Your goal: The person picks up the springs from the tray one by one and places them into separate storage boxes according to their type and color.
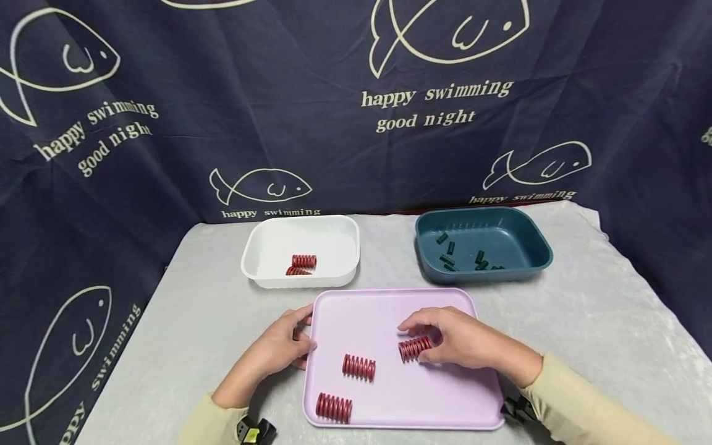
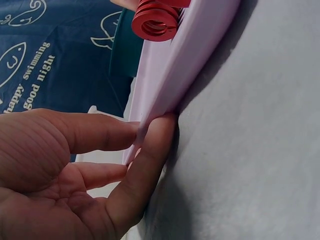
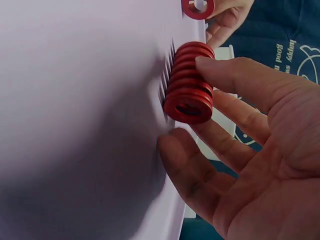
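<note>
A lilac tray (image 1: 389, 395) lies on the table. My left hand (image 1: 280, 343) pinches its left edge; in the left wrist view the thumb (image 2: 107, 131) rests on the rim and a finger lies under it. Around a red coil spring (image 1: 414, 349) on the tray, my right hand (image 1: 464, 337) spreads its fingers. The thumb (image 3: 235, 75) overlaps the spring's side in the right wrist view, while the other fingers stand apart, not closed round it. Two more red springs lie on the tray, one near the middle (image 1: 358, 367) and one at the front left corner (image 1: 334, 408).
Behind the tray at left stands a white bin (image 1: 300, 282) with red springs inside. A teal bin (image 1: 484, 275) at right holds several small dark green springs (image 1: 480, 256). A navy curtain (image 1: 334, 123) with fish drawings hangs behind the grey-white tabletop (image 1: 189, 321).
</note>
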The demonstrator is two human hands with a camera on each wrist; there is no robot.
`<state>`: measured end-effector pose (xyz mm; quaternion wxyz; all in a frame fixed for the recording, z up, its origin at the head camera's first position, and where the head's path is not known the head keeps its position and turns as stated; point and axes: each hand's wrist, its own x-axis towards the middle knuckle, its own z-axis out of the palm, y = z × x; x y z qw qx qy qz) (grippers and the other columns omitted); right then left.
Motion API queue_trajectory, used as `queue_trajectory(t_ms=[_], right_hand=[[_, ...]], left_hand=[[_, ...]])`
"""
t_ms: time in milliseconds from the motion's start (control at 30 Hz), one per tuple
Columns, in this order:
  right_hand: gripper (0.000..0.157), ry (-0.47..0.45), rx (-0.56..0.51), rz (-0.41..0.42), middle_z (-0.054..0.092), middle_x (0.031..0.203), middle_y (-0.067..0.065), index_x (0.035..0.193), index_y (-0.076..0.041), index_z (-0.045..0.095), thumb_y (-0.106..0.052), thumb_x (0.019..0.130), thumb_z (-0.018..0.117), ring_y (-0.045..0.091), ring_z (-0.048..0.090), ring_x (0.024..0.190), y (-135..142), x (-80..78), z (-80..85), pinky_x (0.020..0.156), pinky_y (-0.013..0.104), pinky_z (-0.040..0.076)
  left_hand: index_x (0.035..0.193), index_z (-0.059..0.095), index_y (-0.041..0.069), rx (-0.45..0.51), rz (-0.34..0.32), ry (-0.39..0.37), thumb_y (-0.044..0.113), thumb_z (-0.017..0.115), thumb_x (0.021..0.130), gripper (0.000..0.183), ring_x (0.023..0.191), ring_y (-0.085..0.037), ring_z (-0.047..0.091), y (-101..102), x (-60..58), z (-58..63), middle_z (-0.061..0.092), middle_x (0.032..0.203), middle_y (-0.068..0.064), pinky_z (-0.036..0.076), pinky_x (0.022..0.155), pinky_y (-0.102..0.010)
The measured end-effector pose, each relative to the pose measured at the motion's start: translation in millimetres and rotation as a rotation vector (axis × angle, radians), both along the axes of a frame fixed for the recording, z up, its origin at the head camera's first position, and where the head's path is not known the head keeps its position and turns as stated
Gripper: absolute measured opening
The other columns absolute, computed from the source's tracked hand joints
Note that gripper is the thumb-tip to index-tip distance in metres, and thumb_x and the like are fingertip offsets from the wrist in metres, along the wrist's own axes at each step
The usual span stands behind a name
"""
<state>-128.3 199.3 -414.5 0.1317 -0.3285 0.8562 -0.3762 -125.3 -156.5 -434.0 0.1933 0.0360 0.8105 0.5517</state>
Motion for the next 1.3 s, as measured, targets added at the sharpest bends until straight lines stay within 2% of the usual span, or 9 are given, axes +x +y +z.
queue_trajectory(t_ms=[100, 200, 467, 567, 700, 833, 967, 1100, 1300], right_hand=[[0.044, 0.004, 0.032, 0.015, 0.072, 0.115, -0.005, 0.118, -0.015, 0.075, -0.004, 0.078, 0.087, 0.012, 0.065, 0.102, -2.6, -0.4, 0.9, 0.089, 0.031, 0.056], [0.039, -0.013, 0.036, 0.022, 0.073, 0.112, -0.007, 0.114, -0.017, 0.076, -0.003, 0.079, 0.085, 0.011, 0.065, 0.101, -3.2, -1.9, 1.5, 0.088, 0.031, 0.056], [0.034, -0.144, -0.074, 0.002, 0.075, 0.107, 0.0, 0.114, -0.013, 0.078, 0.0, 0.082, 0.08, 0.013, 0.066, 0.083, -2.7, -16.8, 6.8, 0.068, 0.028, 0.06], [0.034, -0.203, -0.135, -0.024, 0.074, 0.107, 0.007, 0.118, -0.007, 0.076, 0.001, 0.085, 0.08, 0.023, 0.069, 0.073, -5.7, -29.4, 15.5, 0.059, 0.033, 0.062], [0.037, -0.276, -0.2, -0.056, 0.073, 0.101, 0.014, 0.125, 0.001, 0.071, 0.004, 0.089, 0.074, 0.04, 0.07, 0.073, -14.2, -51.7, 30.7, 0.056, 0.043, 0.064], [0.039, -0.277, -0.214, -0.089, 0.073, 0.099, 0.015, 0.13, 0.002, 0.067, 0.004, 0.091, 0.071, 0.035, 0.071, 0.083, -27.0, -75.4, 47.8, 0.059, 0.044, 0.065], [0.04, -0.292, -0.21, -0.12, 0.073, 0.102, 0.015, 0.133, -0.002, 0.067, 0.001, 0.093, 0.071, 0.029, 0.071, 0.088, -39.7, -96.1, 63.0, 0.064, 0.047, 0.065], [0.041, -0.335, -0.201, -0.127, 0.072, 0.105, 0.016, 0.135, -0.006, 0.066, -0.001, 0.095, 0.07, 0.031, 0.071, 0.093, -50.2, -112.3, 71.9, 0.071, 0.051, 0.065], [0.041, -0.392, -0.207, -0.134, 0.073, 0.106, 0.016, 0.136, -0.007, 0.065, -0.003, 0.096, 0.068, 0.031, 0.071, 0.096, -64.8, -130.6, 79.7, 0.074, 0.048, 0.065]], left_hand=[[0.154, 0.039, -0.005, -0.003, 0.0, 0.002, -0.018, 0.065, 0.085, 0.075, 0.082, -0.023, 0.061, 0.5, 0.4, 0.0, 0.047, 0.126, -0.022, 0.063, 0.053, -0.043], [0.155, 0.039, -0.005, 0.003, -0.005, 0.003, -0.018, 0.065, 0.086, 0.075, 0.082, -0.023, 0.061, 0.5, 0.7, 0.3, 0.047, 0.125, -0.022, 0.063, 0.053, -0.043], [0.154, 0.039, -0.005, 0.036, -0.025, 0.001, -0.017, 0.064, 0.086, 0.074, 0.083, -0.022, 0.061, 0.7, 0.6, 0.1, 0.045, 0.127, -0.023, 0.063, 0.053, -0.043], [0.155, 0.039, -0.004, 0.038, -0.026, 0.004, -0.017, 0.064, 0.086, 0.074, 0.082, -0.022, 0.06, 1.0, 0.4, -0.3, 0.045, 0.126, -0.023, 0.063, 0.053, -0.043], [0.154, 0.039, -0.005, 0.034, -0.023, 0.011, -0.017, 0.063, 0.085, 0.074, 0.082, -0.022, 0.06, 0.9, 0.5, -1.2, 0.045, 0.125, -0.023, 0.063, 0.052, -0.041], [0.154, 0.04, -0.004, 0.029, -0.017, 0.015, -0.017, 0.064, 0.085, 0.074, 0.082, -0.022, 0.059, 0.5, 0.5, -1.9, 0.046, 0.124, -0.022, 0.063, 0.052, -0.041], [0.154, 0.04, -0.004, 0.028, -0.015, 0.016, -0.017, 0.064, 0.085, 0.074, 0.082, -0.022, 0.059, 0.3, 0.2, -2.9, 0.046, 0.123, -0.021, 0.063, 0.052, -0.042], [0.154, 0.04, -0.005, 0.027, -0.016, 0.019, -0.018, 0.064, 0.085, 0.074, 0.081, -0.022, 0.059, -0.2, 0.1, -3.7, 0.046, 0.122, -0.021, 0.063, 0.052, -0.042], [0.154, 0.04, -0.005, 0.017, -0.008, 0.023, -0.017, 0.064, 0.085, 0.074, 0.081, -0.022, 0.059, -1.1, 0.8, -3.4, 0.046, 0.122, -0.02, 0.063, 0.052, -0.043]])
